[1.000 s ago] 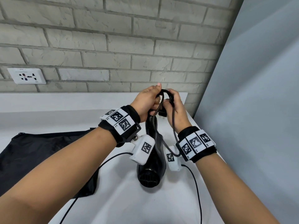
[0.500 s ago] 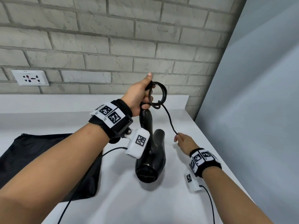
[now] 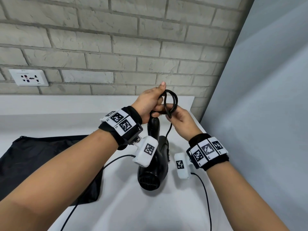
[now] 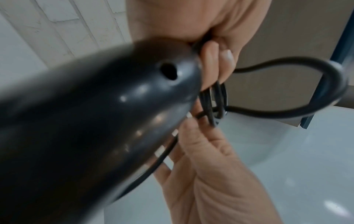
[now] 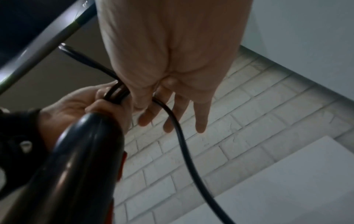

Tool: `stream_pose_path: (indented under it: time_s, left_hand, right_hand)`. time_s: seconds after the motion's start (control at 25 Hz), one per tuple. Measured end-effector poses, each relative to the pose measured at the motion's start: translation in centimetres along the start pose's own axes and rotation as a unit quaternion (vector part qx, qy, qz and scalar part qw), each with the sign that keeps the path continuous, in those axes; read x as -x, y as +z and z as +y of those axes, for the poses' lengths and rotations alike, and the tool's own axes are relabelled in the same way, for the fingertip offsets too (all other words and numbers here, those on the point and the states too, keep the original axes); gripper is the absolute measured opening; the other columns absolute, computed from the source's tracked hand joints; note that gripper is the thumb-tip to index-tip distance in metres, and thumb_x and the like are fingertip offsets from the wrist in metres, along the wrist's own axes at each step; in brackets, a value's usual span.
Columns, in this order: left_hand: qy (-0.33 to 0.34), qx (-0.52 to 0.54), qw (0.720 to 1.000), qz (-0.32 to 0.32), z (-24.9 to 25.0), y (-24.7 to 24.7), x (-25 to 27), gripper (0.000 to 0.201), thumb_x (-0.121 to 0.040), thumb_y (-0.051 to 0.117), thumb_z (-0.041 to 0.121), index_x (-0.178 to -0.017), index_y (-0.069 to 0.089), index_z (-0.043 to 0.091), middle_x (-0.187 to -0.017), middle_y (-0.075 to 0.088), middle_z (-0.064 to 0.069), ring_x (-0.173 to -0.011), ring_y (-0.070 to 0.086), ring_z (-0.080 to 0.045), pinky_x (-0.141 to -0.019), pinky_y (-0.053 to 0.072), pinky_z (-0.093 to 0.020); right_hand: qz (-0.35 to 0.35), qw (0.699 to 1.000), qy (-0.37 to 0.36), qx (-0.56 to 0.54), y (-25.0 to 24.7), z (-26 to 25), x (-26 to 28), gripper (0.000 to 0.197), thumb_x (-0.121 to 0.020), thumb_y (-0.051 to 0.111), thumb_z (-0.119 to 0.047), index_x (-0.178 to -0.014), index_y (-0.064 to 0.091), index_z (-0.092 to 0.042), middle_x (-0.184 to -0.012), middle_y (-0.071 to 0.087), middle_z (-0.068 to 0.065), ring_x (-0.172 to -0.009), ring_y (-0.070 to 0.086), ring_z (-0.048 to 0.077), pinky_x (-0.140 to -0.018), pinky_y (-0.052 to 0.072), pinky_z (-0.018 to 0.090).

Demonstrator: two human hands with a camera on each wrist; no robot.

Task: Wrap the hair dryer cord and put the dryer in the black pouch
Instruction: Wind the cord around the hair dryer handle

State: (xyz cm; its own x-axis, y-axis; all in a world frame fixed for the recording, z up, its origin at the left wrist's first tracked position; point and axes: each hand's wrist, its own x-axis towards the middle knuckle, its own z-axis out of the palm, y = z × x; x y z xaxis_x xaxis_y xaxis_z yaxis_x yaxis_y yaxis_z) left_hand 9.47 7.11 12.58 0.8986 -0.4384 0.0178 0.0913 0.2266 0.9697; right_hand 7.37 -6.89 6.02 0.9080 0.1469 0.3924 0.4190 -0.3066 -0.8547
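Note:
The black hair dryer (image 3: 153, 170) hangs nozzle down over the white counter (image 3: 133, 205). My left hand (image 3: 150, 104) grips the top of its handle together with a few loops of black cord (image 3: 175, 99). My right hand (image 3: 181, 120) is against those loops and pinches the cord between thumb and forefinger, its other fingers straight (image 5: 199, 121). From there the cord (image 5: 182, 144) drops down behind the dryer (image 5: 76, 159). The left wrist view shows the handle end (image 4: 95, 113) and one loop (image 4: 343, 84) sticking out. The black pouch (image 3: 41, 164) lies flat at the left.
A grey brick wall with a white socket (image 3: 29, 77) runs behind the counter, and a plain grey wall (image 3: 266, 114) closes the right side. Thin black leads from the wrist cameras trail over the counter (image 3: 100, 170) (image 3: 205, 189).
Half a second ago my right hand was low by the counter, holding the cord stretched out. It has come back up to my left hand with the cord. The left hand stayed put.

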Motion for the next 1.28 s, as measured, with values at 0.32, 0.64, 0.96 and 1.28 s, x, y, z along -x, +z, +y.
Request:
stream_pose_path:
  time_s: [0.32,0.64,0.96,1.28]
  left_hand:
    - [0.014,0.016,1.000,-0.018,1.2,-0.4,1.0,0.034,-0.094,0.047,0.031,-0.064,0.034,0.022,-0.036,0.020,0.013,-0.028,0.015,-0.002,-0.037,0.007,-0.012]
    - [0.038,-0.007,0.998,-0.044,0.6,0.1,0.8,0.032,-0.096,0.045,0.018,-0.067,0.034,0.021,-0.034,0.023,0.014,-0.026,0.017,0.000,-0.034,0.012,-0.008]
    - [-0.020,0.068,0.995,-0.073,1.3,-0.8,1.0,0.032,-0.096,0.028,0.027,-0.069,0.041,0.019,-0.036,0.024,0.010,-0.028,0.020,-0.003,-0.035,0.014,-0.009]
    - [0.031,0.018,0.998,-0.060,1.0,-0.2,1.2,0.033,-0.099,0.036,0.029,-0.067,0.035,0.019,-0.037,0.026,0.013,-0.028,0.020,0.000,-0.032,0.014,-0.009]
  right_hand:
    - [0.088,0.979,0.144,0.117,-1.9,4.2,1.4,0.032,-0.089,0.047,-0.006,-0.070,0.062,-0.028,-0.059,0.055,-0.002,-0.057,0.047,0.010,-0.062,0.039,0.023]
    - [-0.026,0.995,0.047,0.078,-1.0,-0.8,0.7,0.036,-0.087,0.048,0.002,-0.107,0.056,-0.026,-0.102,0.063,-0.006,-0.091,0.059,0.002,-0.091,0.043,0.019]
    - [0.039,0.996,0.051,-0.064,-0.7,-2.5,-0.2,0.030,-0.095,0.037,-0.004,-0.080,0.056,-0.022,-0.044,0.049,-0.015,-0.040,0.036,-0.004,-0.045,0.029,0.007]
    - [0.045,0.993,0.069,-0.084,0.4,-1.9,0.0,0.030,-0.093,0.042,-0.003,-0.081,0.059,-0.024,-0.062,0.046,0.002,-0.051,0.038,0.003,-0.050,0.032,0.008]
